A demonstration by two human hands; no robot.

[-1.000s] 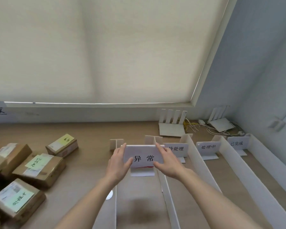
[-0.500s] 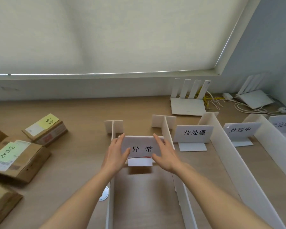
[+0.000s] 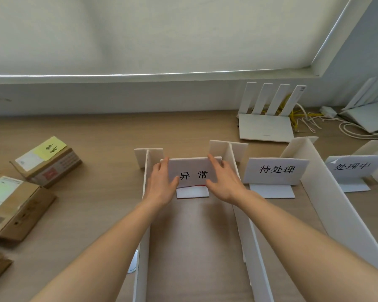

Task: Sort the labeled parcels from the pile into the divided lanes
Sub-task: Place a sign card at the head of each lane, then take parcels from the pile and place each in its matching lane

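In the leftmost lane, both hands' grip clasps the 异常 sign [image 3: 191, 172], hiding its edges.

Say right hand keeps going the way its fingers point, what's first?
The right hand already touches the 异常 sign. Beyond it, probably the divider's end piece, then bare desk; depth unclear.

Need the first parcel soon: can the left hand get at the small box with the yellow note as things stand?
Probably yes: bare table lies between the left hand and the box, but it must first let go of the sign.
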